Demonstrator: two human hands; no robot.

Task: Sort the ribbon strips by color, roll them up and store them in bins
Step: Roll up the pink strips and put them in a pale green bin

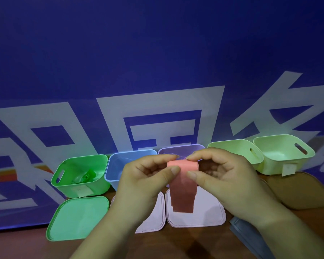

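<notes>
As I see it, left hand (148, 177) and right hand (221, 176) both pinch pink ribbon strip (182, 193) at curled top (roll barely begun); tail hangs flat, salmon, near side of purple bin (169, 150), over pale lid (209, 214).

The left hand (140, 186) and right hand (226, 182) are bare to the forearms (105, 230), fingers (195, 175) with short, plain nails.

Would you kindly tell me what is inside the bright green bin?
Green ribbon, partly rolled, lies in the bright green bin. Its near wall hides part of the floor, so more could be there.
</notes>
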